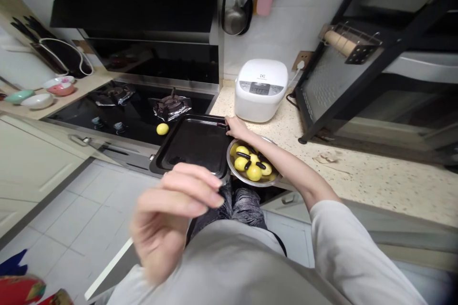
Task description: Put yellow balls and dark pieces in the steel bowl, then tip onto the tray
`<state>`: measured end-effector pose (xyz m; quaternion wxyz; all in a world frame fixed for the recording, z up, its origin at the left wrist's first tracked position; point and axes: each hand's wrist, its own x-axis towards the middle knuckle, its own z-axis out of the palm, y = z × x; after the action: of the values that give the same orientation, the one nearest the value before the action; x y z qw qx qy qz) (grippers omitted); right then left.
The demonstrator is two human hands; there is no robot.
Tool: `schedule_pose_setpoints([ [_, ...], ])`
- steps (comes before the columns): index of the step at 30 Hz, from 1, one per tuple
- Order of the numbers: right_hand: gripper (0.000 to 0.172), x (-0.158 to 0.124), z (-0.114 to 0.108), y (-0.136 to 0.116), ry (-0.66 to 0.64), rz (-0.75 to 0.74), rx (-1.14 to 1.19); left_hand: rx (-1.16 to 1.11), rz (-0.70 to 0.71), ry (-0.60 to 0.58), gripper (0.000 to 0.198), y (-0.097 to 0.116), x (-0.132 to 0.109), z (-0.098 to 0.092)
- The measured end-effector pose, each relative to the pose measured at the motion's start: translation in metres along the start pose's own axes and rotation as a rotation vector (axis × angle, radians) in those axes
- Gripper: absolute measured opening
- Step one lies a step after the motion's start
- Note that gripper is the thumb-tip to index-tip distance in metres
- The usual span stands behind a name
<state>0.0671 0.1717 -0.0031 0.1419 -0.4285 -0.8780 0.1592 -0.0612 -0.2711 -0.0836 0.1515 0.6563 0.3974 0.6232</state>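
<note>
My right hand [236, 128] is closed around the dark handle of a thin-bladed knife [206, 123] at the far right corner of a black baking tray [193, 145]. The blade lies over the tray's back edge. Just below my right forearm, a metal bowl [232, 169] holds several yellow, lemon-like fruits [254, 173] and dark oblong pieces [243, 155]. My left hand [175, 219] is raised close to the camera, in front of the tray. Its fingers are loosely bent and apart, with nothing visible in them. One yellow lemon-like fruit [162, 128] rests left of the tray.
A white rice cooker [260, 90] stands behind the bowl. The black gas hob [139, 109] runs leftward, with small bowls [38, 101] beyond it. On the right is a dark metal rack [315, 119] with an oven. Ladles [235, 20] hang on the wall.
</note>
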Motion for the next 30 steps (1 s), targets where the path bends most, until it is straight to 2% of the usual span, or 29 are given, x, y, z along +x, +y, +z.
schedule_pose_setpoints([
  [1,0.037,-0.002,-0.002,0.000,-0.003,0.000,0.015,-0.020,0.045,0.059,0.019,0.002,0.077,0.015],
  [2,0.033,-0.005,-0.005,0.000,0.002,-0.003,0.031,-0.004,0.051,0.068,0.017,0.007,0.140,0.030],
  [3,0.031,-0.008,-0.010,0.001,0.013,-0.008,0.049,0.010,0.064,0.042,0.015,0.012,0.187,0.043],
  [4,0.030,-0.012,-0.015,0.002,0.031,-0.014,0.066,0.028,0.087,-0.024,0.015,0.017,0.217,0.054],
  [5,0.030,-0.018,-0.022,0.003,0.051,-0.022,0.079,0.057,0.074,-0.079,0.016,0.021,0.233,0.061],
  [7,0.030,-0.036,-0.036,0.006,0.104,-0.047,0.118,0.128,0.041,-0.168,0.017,0.020,0.235,0.068],
  [11,0.014,-0.094,-0.053,0.012,0.260,-0.115,0.355,0.224,-0.002,-0.244,0.016,-0.001,0.216,0.066],
  [15,0.009,-0.154,-0.041,0.011,0.356,-0.021,0.483,0.310,-0.030,-0.288,0.016,-0.017,0.222,0.064],
  [17,0.007,-0.171,-0.030,0.008,0.417,0.037,0.416,0.336,-0.038,-0.308,0.016,-0.019,0.225,0.064],
  [22,0.004,-0.182,-0.013,0.000,0.498,0.097,0.145,0.352,-0.044,-0.320,0.017,-0.017,0.222,0.061],
  [30,0.007,-0.184,-0.010,0.000,0.488,0.051,0.077,0.391,-0.071,-0.352,0.017,-0.021,0.220,0.059],
])
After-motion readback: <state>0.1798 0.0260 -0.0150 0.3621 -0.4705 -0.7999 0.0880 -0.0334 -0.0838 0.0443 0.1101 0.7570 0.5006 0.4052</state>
